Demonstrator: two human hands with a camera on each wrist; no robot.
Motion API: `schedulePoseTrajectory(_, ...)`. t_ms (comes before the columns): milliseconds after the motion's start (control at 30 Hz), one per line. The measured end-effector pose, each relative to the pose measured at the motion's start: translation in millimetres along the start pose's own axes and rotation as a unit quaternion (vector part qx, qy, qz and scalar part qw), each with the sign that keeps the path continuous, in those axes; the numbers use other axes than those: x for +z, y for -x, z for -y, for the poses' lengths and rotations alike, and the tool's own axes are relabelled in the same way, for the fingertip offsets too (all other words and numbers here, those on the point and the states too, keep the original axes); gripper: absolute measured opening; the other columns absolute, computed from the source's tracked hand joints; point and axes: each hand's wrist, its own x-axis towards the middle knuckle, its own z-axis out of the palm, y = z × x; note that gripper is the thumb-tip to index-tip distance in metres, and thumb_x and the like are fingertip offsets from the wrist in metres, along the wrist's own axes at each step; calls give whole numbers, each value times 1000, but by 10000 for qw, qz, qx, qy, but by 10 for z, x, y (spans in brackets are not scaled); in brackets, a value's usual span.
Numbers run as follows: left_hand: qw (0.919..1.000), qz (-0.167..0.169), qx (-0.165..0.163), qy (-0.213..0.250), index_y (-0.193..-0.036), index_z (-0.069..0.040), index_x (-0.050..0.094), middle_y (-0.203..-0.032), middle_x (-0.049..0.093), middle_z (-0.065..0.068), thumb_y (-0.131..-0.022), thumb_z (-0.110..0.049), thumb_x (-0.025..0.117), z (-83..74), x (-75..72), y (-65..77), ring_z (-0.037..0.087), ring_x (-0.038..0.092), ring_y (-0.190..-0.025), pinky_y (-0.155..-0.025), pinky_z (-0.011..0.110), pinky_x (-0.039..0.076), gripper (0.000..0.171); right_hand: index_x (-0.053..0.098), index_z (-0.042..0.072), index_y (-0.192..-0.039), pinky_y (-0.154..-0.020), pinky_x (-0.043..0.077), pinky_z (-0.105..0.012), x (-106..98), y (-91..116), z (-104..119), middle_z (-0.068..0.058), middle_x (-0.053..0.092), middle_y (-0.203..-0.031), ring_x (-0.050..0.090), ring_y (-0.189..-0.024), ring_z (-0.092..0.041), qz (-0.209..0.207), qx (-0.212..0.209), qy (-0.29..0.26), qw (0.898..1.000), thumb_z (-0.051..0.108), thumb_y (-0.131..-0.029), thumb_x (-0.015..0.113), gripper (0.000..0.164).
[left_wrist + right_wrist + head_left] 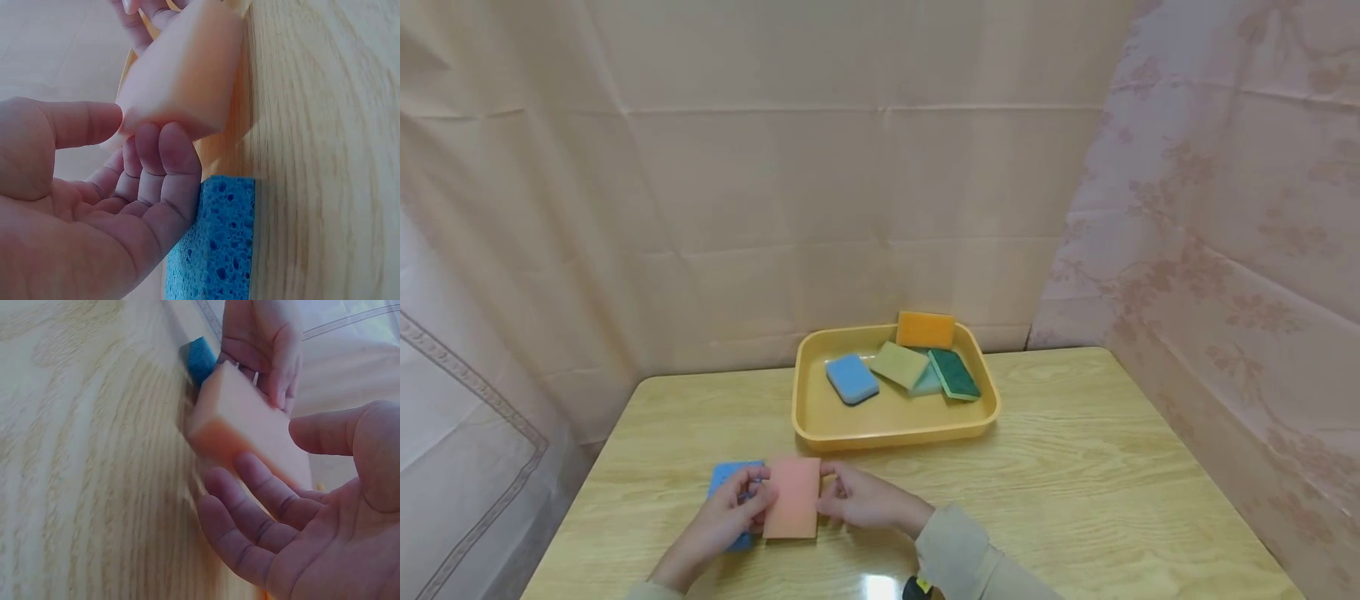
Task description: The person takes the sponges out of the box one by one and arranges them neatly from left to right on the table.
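While creased beige cloth (835,183) hangs behind and flowered cloth (1240,200) to the right, a wood-grain desk (1112,467) carries a smooth yellow tray (887,438) of flat sponges (926,330) by its back edge. Nearer the left edge is a matte, oblong pink sponge (794,500), just beside a deeply pitted blue sponge (230,234). Forearms angled inward, the left hand (730,510) pinches the pink sponge's left side between thumb and bent fingers, the right hand (865,497) its right side
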Motion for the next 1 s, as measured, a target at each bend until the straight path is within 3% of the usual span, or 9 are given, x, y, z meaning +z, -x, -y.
schedulePoseTrajectory(167,9998,35,10,-170,-138,7,45,-106,56,13,-103,-21,62,20,6,-3,23,63,-86,-75,40,58,48,41,6,-151,-55,45,-24,20,-11,-28,-13,66,-88,58,-70,-20,128,-50,-29,9999,12,-100,62,55)
schedulePoseTrajectory(533,9990,-78,-104,-424,-140,7,45,-103,58,12,-103,-13,60,57,18,-6,23,62,-86,-73,39,58,44,29,4,-158,-54,42,-23,18,-61,-58,-4,62,-84,52,-63,-12,406,138,164,9989,18,-101,63,67)
schedulePoseTrajectory(800,9995,-110,-53,-307,-139,9,45,-101,59,12,-102,-9,61,83,18,-26,23,62,-84,-70,36,58,44,31,1,-157,-53,39,-23,12,-62,-55,0,59,-78,51,-60,-11,392,193,336,9985,21,-100,64,68)
schedulePoseTrajectory(1000,9996,71,11,-270,-140,10,42,-100,59,12,-101,-9,62,97,-13,-34,23,62,-85,-70,34,58,47,34,2,-156,-53,39,-24,18,-63,-76,0,59,-79,51,-61,-12,330,272,343,9985,23,-100,65,67)
